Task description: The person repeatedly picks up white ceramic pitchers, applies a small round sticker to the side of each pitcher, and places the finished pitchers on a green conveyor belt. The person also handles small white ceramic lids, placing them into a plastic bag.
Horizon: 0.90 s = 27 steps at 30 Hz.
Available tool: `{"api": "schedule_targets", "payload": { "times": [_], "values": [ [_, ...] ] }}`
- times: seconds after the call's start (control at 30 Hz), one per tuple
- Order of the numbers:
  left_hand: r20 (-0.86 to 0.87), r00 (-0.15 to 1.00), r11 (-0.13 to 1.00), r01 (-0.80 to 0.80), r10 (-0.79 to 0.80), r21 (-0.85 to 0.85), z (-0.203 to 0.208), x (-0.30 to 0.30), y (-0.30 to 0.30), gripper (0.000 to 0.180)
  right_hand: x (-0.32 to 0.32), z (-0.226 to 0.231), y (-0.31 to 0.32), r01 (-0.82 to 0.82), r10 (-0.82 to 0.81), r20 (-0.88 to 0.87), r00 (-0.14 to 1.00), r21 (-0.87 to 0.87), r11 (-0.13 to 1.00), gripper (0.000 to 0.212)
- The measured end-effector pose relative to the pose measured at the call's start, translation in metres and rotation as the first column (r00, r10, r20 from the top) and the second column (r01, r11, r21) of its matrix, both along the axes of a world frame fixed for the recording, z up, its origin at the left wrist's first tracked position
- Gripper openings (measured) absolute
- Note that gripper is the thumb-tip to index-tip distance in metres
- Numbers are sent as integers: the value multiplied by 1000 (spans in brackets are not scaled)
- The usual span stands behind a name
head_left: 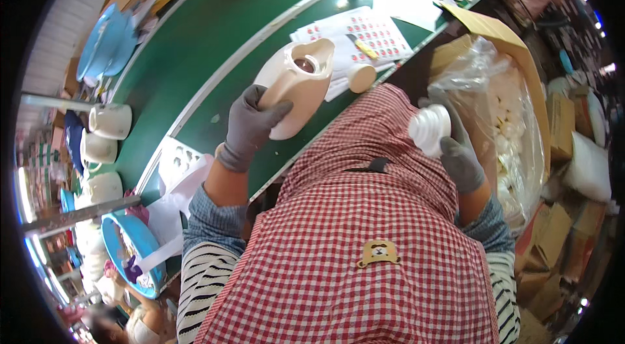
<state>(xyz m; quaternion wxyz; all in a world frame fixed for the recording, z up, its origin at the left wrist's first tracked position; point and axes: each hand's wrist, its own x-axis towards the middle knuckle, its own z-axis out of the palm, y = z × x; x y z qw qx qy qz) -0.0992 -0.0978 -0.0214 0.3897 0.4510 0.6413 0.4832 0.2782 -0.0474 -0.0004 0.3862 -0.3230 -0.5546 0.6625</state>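
holding a cream plastic housing [296, 83] tilted above the green worktop [195, 51], the left hand [250, 124] has its grip clenched on the lower edge, opening turned up; the right hand [459, 158] grasps a white ribbed part [430, 128] beside the bag-lined carton [514, 51].

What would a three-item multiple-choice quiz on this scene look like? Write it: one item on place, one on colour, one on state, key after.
1. Where is the cream plastic housing?
A. in the cardboard box
B. held over the green belt
C. on the floor

2. What colour are the gloves?
A. grey
B. yellow
C. white

3. How is the white ribbed part?
A. lying on the belt
B. fitted into the housing
C. held in the right hand

Key:
1 B, the left hand grips it above the green belt.
2 A, both gloves are grey.
3 C, the right hand holds it beside the cardboard box, apart from the housing.
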Motion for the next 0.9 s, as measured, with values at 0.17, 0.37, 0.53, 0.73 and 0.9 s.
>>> {"api": "schedule_targets", "payload": {
  "times": [0.17, 0.37, 0.53, 0.73, 0.9],
  "values": [
    [-135, 976, 985, 167, -171, -43, 34, 62, -28, 28, -10, 38, 1, 9, -5, -100, 995, 42, 999, 102],
    [-350, 819, 868, 495, -454, 31, 43, 93, -30, 28, 1, 28, 3, -240, 105, 334, 937, 391, 888, 101],
    [-331, 811, 850, 524, -482, 46, 39, 94, -30, 29, -5, 19, 5, -346, 48, 495, 867, 531, 773, 102],
    [-285, 809, 839, 543, -513, 31, 38, 89, -31, 31, -14, 24, 11, -467, 14, 585, 811, 632, 618, 101],
    [-320, 809, 817, 557, -493, 148, 34, 90, -25, 31, -18, 32, 22, -614, 22, 664, 748, 678, 403, 100]
  ]
}}
